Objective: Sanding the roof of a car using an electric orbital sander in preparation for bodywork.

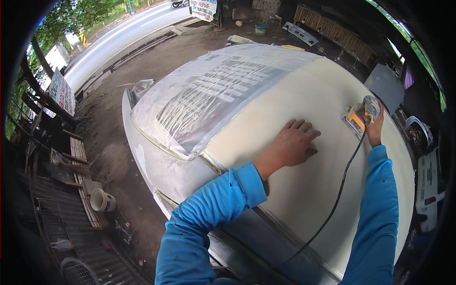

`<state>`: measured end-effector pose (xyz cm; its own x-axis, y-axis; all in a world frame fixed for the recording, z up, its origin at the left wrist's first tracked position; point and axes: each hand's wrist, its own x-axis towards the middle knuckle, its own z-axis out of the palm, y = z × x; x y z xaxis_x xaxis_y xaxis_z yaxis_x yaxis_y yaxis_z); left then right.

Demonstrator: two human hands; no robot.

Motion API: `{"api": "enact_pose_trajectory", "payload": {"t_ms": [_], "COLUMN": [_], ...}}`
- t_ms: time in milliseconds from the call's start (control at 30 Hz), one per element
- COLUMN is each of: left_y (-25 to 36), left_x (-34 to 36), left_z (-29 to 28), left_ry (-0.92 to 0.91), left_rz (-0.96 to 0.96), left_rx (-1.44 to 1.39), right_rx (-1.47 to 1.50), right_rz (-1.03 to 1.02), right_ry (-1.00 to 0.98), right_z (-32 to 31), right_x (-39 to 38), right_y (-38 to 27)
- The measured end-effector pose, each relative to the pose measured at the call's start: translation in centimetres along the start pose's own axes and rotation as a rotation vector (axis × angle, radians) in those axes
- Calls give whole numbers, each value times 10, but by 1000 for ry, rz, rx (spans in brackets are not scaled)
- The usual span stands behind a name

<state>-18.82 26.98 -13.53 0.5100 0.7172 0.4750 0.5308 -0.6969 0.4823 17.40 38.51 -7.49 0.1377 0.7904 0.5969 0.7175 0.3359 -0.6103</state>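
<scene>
A car's roof (327, 90), coated in dull cream, spreads out below me. My left hand (292, 144) lies palm down on it, fingers stretched and holding nothing. Toward the roof's right side, my right hand (375, 129) grips an orange and grey power sander (354, 121). The sander's pad side rests against the roof, though its underside is hidden. From the sander a black cord (340, 191) runs back toward me across the roof. Beyond the roof's front edge, the windshield (209, 102) is masked with a streaked covering and strips of tape.
A pale bucket (101, 200) stands on the left by wooden slats. At the back are a blue bucket (260, 28), a loose bumper (300, 34) and a slatted bench (335, 34). White vehicle parts (428, 187) stand close to the car's right side. A road (128, 35) passes at far left.
</scene>
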Motion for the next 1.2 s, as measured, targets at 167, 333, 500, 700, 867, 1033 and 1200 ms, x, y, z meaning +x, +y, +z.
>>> {"api": "enact_pose_trajectory", "payload": {"t_ms": [167, 333, 500, 700, 867, 1033, 1200], "left_y": [-8, -9, 1, 9, 11, 10, 3], "left_x": [-1, 2, 5, 5, 5, 4, 4], "left_z": [0, 2, 2, 0, -6, -7, -5], "left_ry": [59, 67, 22, 12, -34, -20, 7], "left_rz": [71, 106, 93, 49, 34, 43, 65], "left_rx": [-48, -11, 24, 74, 58, 57, 36], "right_rx": [82, 22, 102, 205, -86, 250, 27], "right_rz": [-123, 68, 148, 118, -203, 29, -67], "right_ry": [-68, 33, 144, 4, -30, 36, 95], "right_z": [-50, -140, -177, -144, -89, -31, -23], "right_x": [-92, -223, -304, -217, -96, -8, 6], "right_y": [-56, -108, -142, -101, -30, 20, 26]}}
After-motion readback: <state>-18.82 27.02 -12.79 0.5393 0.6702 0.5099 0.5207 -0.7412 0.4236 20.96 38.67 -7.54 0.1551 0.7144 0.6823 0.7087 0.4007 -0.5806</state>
